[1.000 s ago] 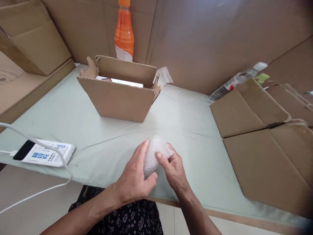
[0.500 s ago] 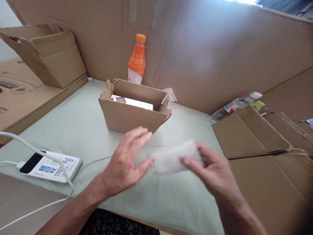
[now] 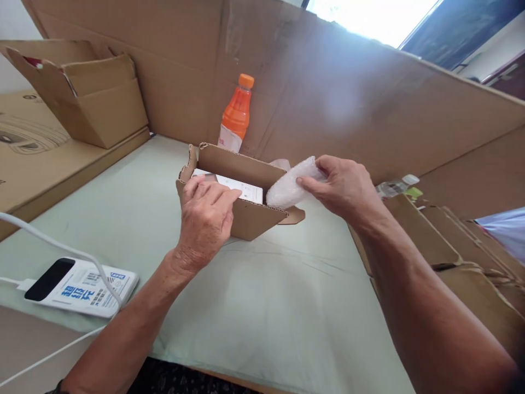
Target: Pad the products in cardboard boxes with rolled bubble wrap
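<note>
Bubble-wrap bundle (image 3: pixel 289 186): one, right grip (image 3: pixel 348 189), at one carton (image 3: pixel 254 223).

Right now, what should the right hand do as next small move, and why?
Probably ease the bubble-wrap bundle down into the open carton: the right hand holds its upper end, and its lower end is at the carton's opening.

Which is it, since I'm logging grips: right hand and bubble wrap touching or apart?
Touching: head view shows the right hand gripping the bubble wrap by its upper end.
</note>
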`<state>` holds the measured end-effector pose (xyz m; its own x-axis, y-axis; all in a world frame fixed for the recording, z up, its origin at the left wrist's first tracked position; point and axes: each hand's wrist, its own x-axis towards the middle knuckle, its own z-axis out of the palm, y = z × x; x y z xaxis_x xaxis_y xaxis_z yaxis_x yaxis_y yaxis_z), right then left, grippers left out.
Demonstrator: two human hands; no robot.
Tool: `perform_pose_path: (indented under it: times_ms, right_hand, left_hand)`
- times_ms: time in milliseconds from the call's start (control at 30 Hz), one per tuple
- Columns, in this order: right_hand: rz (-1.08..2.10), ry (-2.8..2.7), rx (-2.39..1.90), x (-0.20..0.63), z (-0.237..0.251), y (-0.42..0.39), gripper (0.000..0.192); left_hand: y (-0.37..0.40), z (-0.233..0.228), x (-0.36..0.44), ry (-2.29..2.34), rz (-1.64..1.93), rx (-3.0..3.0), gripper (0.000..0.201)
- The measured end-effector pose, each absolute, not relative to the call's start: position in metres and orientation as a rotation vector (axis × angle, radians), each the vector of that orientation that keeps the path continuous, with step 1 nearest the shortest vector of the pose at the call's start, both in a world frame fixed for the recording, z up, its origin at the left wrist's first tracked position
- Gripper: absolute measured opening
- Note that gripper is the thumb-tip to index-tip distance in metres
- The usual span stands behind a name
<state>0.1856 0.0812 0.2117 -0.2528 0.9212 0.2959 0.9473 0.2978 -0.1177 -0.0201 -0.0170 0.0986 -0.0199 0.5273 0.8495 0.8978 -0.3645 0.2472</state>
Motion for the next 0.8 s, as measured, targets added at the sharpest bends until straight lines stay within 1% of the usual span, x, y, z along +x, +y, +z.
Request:
perform_pose_path:
  times_ms: [33,100,167,200,267,400,467,567,700,733,800]
  right_hand:
    - [-0.151,-2.334,-1.747,0.179,0.212,0.081,0.029]
    - [-0.160,-2.470,-1.816,0.164,0.208,0.081,0.021]
    - [-0.162,-2.548,-1.821,0.152,0.200,0.082,0.011]
    - [-0.160,-2.561,-1.803,0.149,0.196,0.082,0.010]
    - [-0.130,-2.574,-1.746,0.151,0.192,0.080,0.015]
    - [-0.116,-2.634,-1.663,0.165,0.196,0.073,0.033]
    - [-0.141,-2.650,-1.670,0.164,0.196,0.072,0.037]
    - [-0.020,-2.677,-1.716,0.153,0.193,0.079,0.042]
    - [0.275,-2.751,-1.656,0.152,0.195,0.083,0.039]
    - [0.314,-2.729,-1.619,0.157,0.196,0.080,0.035]
    - [0.277,-2.565,-1.540,0.177,0.197,0.066,0.026]
  left_hand:
    - [-0.018,0.099,-0.021,-1.480,-1.347,-1.888,0.033]
    - [-0.018,0.100,-0.021,-1.468,-1.348,-1.891,0.032]
    - [-0.017,0.101,-0.022,-1.461,-1.342,-1.902,0.031]
    - [-0.017,0.101,-0.022,-1.466,-1.344,-1.910,0.031]
    - [-0.017,0.100,-0.022,-1.487,-1.367,-1.928,0.033]
    - [-0.016,0.099,-0.022,-1.522,-1.385,-1.936,0.036]
    - [-0.013,0.098,-0.022,-1.525,-1.366,-1.904,0.034]
    - [-0.008,0.097,-0.022,-1.522,-1.344,-1.879,0.030]
    - [-0.010,0.099,-0.019,-1.517,-1.391,-1.901,0.029]
    - [-0.014,0.099,-0.019,-1.504,-1.444,-1.882,0.030]
    - [-0.026,0.098,-0.022,-1.512,-1.583,-1.792,0.035]
